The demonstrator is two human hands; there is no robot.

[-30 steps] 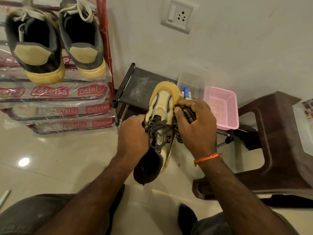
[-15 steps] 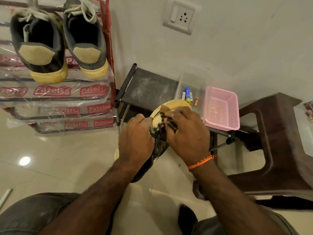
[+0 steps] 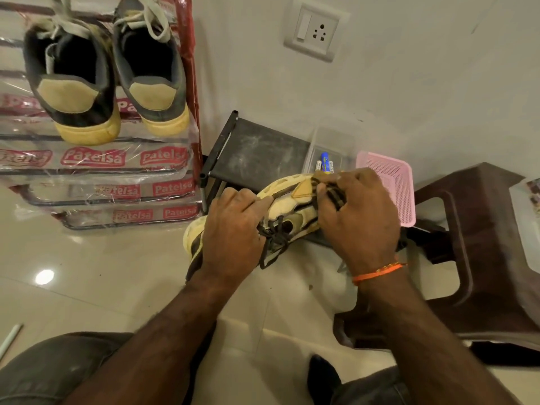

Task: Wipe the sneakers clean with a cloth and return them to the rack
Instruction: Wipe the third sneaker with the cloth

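A home: tiled floor [image 3: 87, 273], wall socket [image 3: 317, 30], shoe rack [image 3: 193, 68], plastic stool [image 3: 482, 229].

Bare glossy tiled floor [image 3: 96, 276] lies open to the left; the plastic-wrapped red rack [image 3: 99, 171], brown plastic stool [image 3: 482, 229] and pink mesh basket [image 3: 391, 182] crowd the far and right sides.

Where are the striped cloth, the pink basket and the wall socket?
striped cloth [image 3: 331, 195], head view, on the fold between the fingers.
pink basket [image 3: 393, 173], head view, on its mesh wall.
wall socket [image 3: 320, 32], head view, on its pin holes.
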